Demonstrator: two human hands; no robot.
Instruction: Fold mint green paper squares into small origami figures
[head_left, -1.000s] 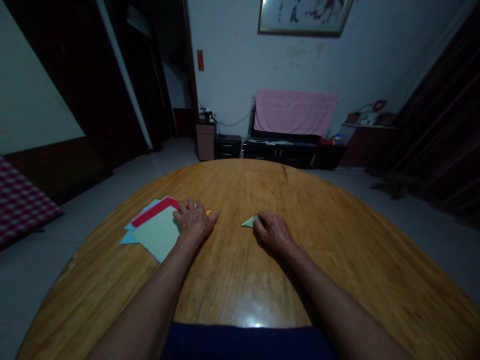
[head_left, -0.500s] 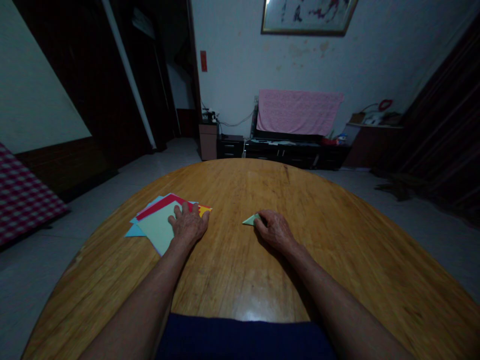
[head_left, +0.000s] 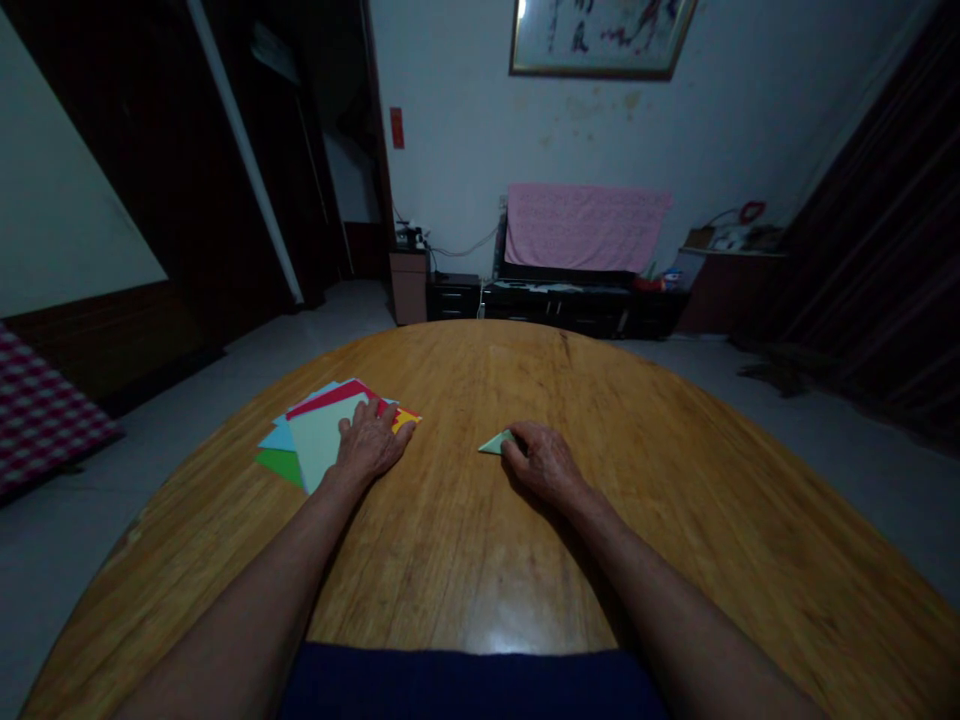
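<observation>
A fanned pile of coloured paper sheets (head_left: pixel 319 445) lies on the left part of the wooden table, with pale green on top and red, blue, green and orange edges showing. My left hand (head_left: pixel 371 440) rests on the right side of this pile, fingers spread over the sheets. Right of the table's middle, my right hand (head_left: pixel 546 460) is closed on a small folded piece of pale green paper (head_left: pixel 493 443). Its pointed tip sticks out to the left; the rest is hidden under the fingers.
The round wooden table (head_left: pixel 465 540) fills the foreground. Beyond it stand a low black cabinet (head_left: pixel 555 302) and a screen draped with a pink cloth (head_left: pixel 585 225). A red checked cloth (head_left: pixel 45 410) hangs at the far left.
My left hand has turned and shifted the sheets, and a green corner now shows at the pile's lower left. The right hand keeps its hold. The view has shifted slightly.
</observation>
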